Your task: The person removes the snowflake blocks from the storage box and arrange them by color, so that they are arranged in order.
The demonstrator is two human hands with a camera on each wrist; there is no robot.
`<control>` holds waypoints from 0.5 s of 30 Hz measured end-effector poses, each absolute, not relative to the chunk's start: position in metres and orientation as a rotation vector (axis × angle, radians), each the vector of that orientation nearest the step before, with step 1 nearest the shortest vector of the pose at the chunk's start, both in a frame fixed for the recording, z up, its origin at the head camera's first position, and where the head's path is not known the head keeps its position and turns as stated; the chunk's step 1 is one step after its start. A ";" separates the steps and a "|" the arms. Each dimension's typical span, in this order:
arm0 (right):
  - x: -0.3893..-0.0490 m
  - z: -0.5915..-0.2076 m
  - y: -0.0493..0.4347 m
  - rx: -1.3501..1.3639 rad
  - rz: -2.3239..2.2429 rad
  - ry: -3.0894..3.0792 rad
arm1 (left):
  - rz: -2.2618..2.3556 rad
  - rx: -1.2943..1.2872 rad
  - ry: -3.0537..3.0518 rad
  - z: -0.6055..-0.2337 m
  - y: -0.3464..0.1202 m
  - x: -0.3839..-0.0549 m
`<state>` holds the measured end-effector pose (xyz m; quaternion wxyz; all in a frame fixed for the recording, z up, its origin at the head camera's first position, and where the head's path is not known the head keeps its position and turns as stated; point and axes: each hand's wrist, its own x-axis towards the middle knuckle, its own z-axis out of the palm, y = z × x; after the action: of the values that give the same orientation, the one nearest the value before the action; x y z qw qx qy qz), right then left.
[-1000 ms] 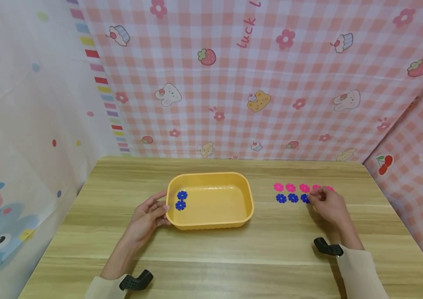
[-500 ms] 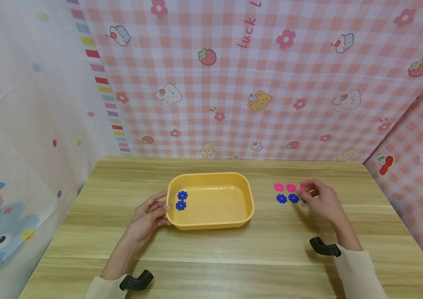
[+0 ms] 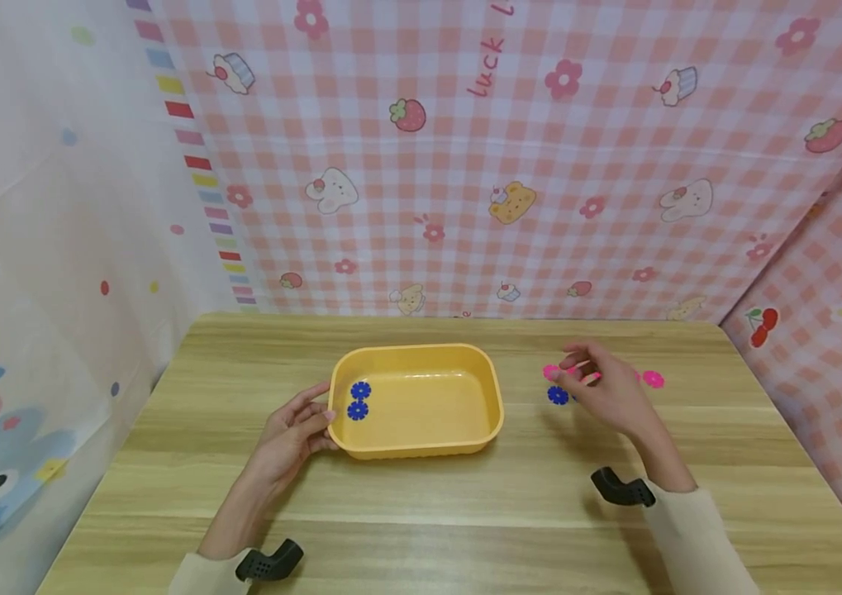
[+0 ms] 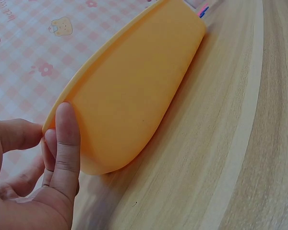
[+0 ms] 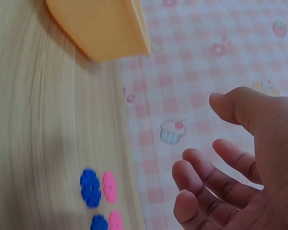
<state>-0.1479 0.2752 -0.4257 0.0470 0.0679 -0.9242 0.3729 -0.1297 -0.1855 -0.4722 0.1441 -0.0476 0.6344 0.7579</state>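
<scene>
My left hand grips the left end of a yellow plastic tray, thumb on the rim. In the left wrist view its fingers pinch the edge of that tray. Two blue snowflake discs lie inside, near the left end. To the right, my right hand hovers above a row of pink snowflake discs and a row of blue snowflake discs, hiding part of both. The right wrist view shows that hand with thumb and fingers apart and nothing between them.
Everything rests on a wood-grain table. A pink checked cloth hangs along its back edge, with other printed cloths at the left and right sides. Black wrist devices sit at both sleeves.
My right hand has moved left along the rows of discs, uncovering the rightmost pink disc and covering ones further left. The left hand and the tray have stayed in place.
</scene>
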 end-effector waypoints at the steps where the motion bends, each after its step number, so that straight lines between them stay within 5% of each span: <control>1: -0.149 -0.424 0.272 0.222 1.139 -2.822 | 2.185 -0.136 1.828 -0.472 -0.186 -0.130; 15: -0.161 -0.414 0.228 0.416 1.190 -2.795 | 2.186 -0.129 1.829 -0.472 -0.186 -0.129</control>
<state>-0.1606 0.2276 -0.4139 0.0377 0.1354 -0.9109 0.3880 -0.1294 -0.1858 -0.4718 0.1439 -0.0449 0.6344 0.7581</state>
